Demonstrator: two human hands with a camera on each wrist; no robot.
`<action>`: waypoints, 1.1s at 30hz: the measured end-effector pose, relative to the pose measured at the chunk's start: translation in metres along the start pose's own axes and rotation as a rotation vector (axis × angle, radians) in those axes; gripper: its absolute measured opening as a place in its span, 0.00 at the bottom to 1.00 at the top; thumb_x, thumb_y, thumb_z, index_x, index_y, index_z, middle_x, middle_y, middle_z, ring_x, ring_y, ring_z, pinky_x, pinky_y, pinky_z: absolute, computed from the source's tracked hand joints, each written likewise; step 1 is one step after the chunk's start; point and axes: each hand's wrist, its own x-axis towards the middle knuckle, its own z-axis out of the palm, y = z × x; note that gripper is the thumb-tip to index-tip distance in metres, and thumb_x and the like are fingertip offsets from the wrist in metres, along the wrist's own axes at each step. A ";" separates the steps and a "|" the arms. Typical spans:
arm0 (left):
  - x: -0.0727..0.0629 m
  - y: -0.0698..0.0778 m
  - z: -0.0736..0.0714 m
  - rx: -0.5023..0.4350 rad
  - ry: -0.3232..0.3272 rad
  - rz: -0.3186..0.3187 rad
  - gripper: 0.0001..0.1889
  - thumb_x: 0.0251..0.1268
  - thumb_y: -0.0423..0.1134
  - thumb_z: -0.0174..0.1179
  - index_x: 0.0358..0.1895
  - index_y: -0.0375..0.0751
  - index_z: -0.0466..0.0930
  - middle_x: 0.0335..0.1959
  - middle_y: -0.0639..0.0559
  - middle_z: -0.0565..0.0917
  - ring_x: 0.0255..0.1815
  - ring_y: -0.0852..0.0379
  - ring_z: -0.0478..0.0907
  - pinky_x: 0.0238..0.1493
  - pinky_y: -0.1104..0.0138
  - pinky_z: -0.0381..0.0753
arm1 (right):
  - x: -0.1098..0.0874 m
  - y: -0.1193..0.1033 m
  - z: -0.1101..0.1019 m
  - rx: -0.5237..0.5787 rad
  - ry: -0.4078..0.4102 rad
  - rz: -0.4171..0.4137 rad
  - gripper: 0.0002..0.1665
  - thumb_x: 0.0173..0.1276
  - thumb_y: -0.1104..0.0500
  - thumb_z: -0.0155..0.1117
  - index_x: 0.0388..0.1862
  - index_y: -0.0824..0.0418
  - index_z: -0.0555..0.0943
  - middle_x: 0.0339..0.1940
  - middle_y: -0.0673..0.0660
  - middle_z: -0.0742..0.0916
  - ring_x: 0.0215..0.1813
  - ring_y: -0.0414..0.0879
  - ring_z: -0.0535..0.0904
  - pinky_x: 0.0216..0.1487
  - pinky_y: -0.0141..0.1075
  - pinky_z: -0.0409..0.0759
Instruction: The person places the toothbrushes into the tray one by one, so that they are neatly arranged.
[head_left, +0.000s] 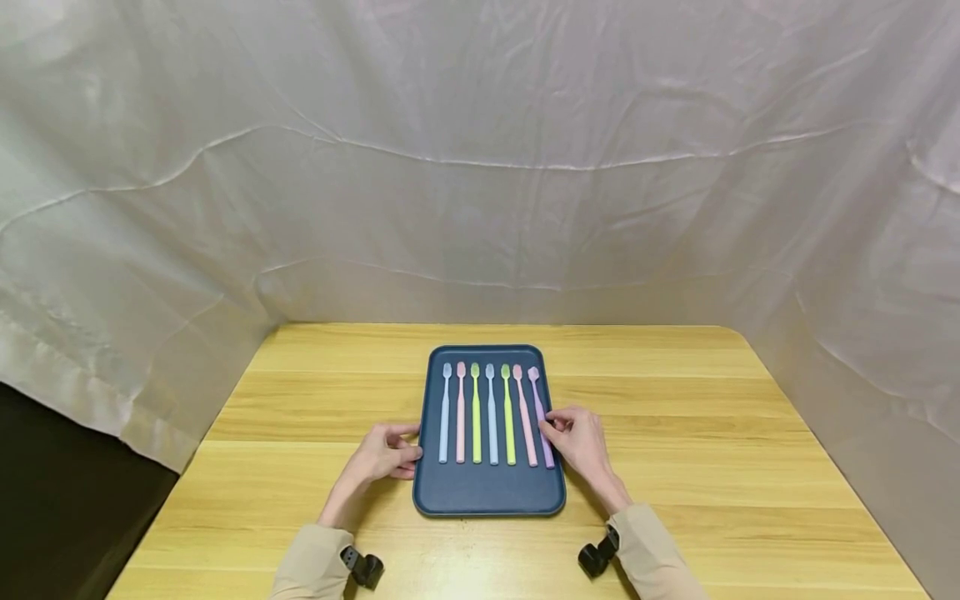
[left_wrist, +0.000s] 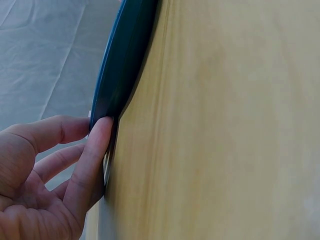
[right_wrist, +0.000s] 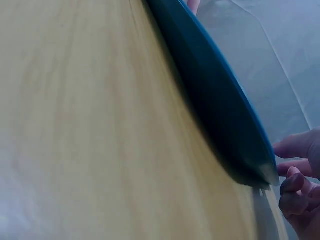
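Note:
In the head view a dark blue tray [head_left: 489,498] lies on the table with several toothbrushes side by side on it, heads at the far end. A purple toothbrush [head_left: 539,408] is at the right end of the row, tilted, beside a pink toothbrush [head_left: 526,417]. My right hand [head_left: 581,440] reaches over the tray's right rim, thumb and forefinger pinching the purple handle. At the left rim, my left hand [head_left: 385,454] holds the tray between thumb and fingers; this grip shows close up in the left wrist view. In the right wrist view the tray wall [right_wrist: 220,110] hides the toothbrushes.
Light wooden table [head_left: 690,467] surrounds the tray. Pale grey sheeting [head_left: 480,208] stands behind the table and along both sides. A dark area [head_left: 67,492] lies beyond the left edge. Both wrists wear black camera mounts [head_left: 365,568].

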 end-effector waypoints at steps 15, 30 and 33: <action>-0.001 0.001 0.001 0.002 -0.010 0.001 0.30 0.64 0.24 0.61 0.69 0.20 0.66 0.33 0.40 0.83 0.22 0.59 0.83 0.32 0.62 0.94 | -0.002 0.002 0.006 0.003 -0.020 0.036 0.11 0.56 0.62 0.78 0.37 0.67 0.90 0.17 0.51 0.80 0.20 0.34 0.70 0.22 0.22 0.67; -0.001 0.001 0.000 -0.004 -0.002 -0.002 0.30 0.63 0.24 0.61 0.69 0.20 0.67 0.33 0.41 0.83 0.22 0.59 0.84 0.32 0.61 0.94 | -0.002 0.002 0.009 -0.008 0.007 0.029 0.13 0.57 0.61 0.77 0.39 0.67 0.89 0.17 0.50 0.80 0.20 0.36 0.70 0.21 0.23 0.66; -0.001 0.001 0.000 -0.001 -0.010 0.001 0.30 0.64 0.24 0.61 0.69 0.20 0.66 0.33 0.41 0.83 0.23 0.59 0.84 0.32 0.62 0.94 | -0.002 0.002 0.010 -0.012 0.014 0.037 0.13 0.57 0.61 0.76 0.39 0.67 0.89 0.17 0.50 0.80 0.20 0.36 0.70 0.22 0.23 0.66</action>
